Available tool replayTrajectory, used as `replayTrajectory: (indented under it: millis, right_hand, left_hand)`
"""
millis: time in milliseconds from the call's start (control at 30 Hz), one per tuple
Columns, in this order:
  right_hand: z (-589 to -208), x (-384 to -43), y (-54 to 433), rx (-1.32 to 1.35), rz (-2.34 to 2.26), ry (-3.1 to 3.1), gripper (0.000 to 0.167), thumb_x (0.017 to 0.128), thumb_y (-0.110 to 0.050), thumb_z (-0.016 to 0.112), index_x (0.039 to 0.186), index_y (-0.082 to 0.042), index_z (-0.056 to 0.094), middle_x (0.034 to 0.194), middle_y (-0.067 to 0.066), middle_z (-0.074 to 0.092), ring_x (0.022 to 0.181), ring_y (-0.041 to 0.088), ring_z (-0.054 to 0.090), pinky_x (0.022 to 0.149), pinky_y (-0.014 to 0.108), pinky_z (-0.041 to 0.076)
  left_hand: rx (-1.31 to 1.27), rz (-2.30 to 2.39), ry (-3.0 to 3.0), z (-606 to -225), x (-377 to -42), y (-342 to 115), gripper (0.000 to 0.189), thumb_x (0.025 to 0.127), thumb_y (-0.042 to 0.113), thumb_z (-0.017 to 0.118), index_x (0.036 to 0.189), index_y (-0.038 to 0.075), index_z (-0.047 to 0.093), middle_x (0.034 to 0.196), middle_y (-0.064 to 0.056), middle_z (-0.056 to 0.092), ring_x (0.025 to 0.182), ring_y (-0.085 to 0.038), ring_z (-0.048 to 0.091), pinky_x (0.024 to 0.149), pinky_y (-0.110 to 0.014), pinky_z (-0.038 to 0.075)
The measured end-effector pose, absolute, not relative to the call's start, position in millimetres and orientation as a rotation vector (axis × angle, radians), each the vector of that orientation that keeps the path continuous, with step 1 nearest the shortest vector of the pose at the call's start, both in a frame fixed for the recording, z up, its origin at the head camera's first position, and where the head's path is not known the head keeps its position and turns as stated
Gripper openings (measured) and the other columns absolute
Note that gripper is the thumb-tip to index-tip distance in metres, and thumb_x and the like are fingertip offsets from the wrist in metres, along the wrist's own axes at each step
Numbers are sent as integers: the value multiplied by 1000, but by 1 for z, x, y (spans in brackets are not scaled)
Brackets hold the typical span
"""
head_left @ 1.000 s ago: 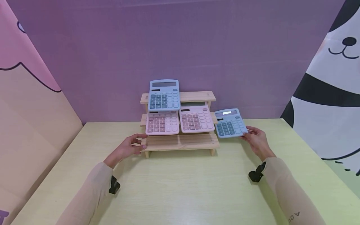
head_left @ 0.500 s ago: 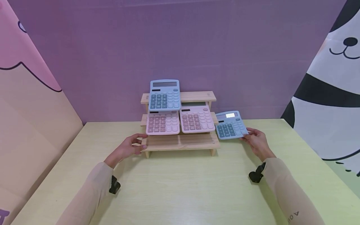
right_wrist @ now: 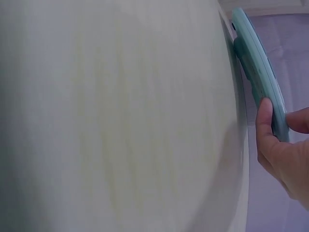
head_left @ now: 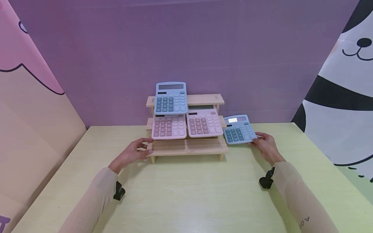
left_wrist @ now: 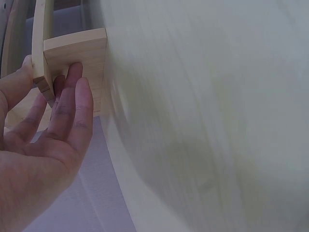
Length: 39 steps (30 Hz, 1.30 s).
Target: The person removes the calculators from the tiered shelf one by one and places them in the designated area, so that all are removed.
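A three-step wooden shelf point(head_left: 187, 147) stands at the back of the table. My left hand point(head_left: 131, 153) grips the left end of its lowest board; in the left wrist view the thumb lies on one face of the board point(left_wrist: 79, 42) and the fingers on the other. Right of the shelf, my right hand point(head_left: 265, 147) pinches a blue calculator point(head_left: 239, 129) by its lower right corner. The right wrist view shows that calculator point(right_wrist: 256, 63) edge-on between thumb and fingers, tilted. Two pink calculators, a left one point(head_left: 169, 127) and a right one point(head_left: 204, 122), lean on the middle step.
Another blue calculator point(head_left: 171, 98) leans on the left of the top step point(head_left: 205, 99), overlapping the left pink one. A purple backdrop point(head_left: 186, 48) rises behind the table point(head_left: 189, 194). Printed panels flank it, with a panda point(head_left: 344, 106) on the right.
The blue calculator in my right hand has dipped slightly, and the glare on its display has shifted. My left hand stays on the shelf.
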State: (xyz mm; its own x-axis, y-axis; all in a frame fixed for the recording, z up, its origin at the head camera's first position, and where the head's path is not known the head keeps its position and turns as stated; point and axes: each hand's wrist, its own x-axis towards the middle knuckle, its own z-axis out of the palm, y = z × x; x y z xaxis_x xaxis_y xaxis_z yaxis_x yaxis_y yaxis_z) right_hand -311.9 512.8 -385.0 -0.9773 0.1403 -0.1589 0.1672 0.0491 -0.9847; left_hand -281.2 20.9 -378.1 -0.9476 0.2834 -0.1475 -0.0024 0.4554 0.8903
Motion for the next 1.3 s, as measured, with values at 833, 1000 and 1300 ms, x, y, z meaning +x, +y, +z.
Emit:
replayTrajectory:
  millis: [833,1000,1300]
  right_hand:
    - [-393,-321,517,267,-1781,2525,63,87,3,52,138,15,16,125,25,37,77,-2,50,79,18,53]
    - [-393,-322,518,240,-1668,2582,62,88,-1,53,135,18,18,123,27,41,73,-4,52,75,18,54]
    - [-392,-324,520,260,-1450,2659,64,88,-7,56,134,18,20,123,28,40,76,4,52,67,17,52]
  left_hand:
    - [296,1507,2435,-379,-282,19,54,88,14,60,136,7,38,117,-22,47,85,-18,57,79,-36,55]
    - [303,1518,2426,-379,-281,19,53,88,14,60,136,6,38,117,-22,47,85,-17,57,79,-36,55]
    - [301,1509,2429,-381,-283,18,54,87,16,61,136,8,39,118,-21,46,87,-18,57,79,-34,55]
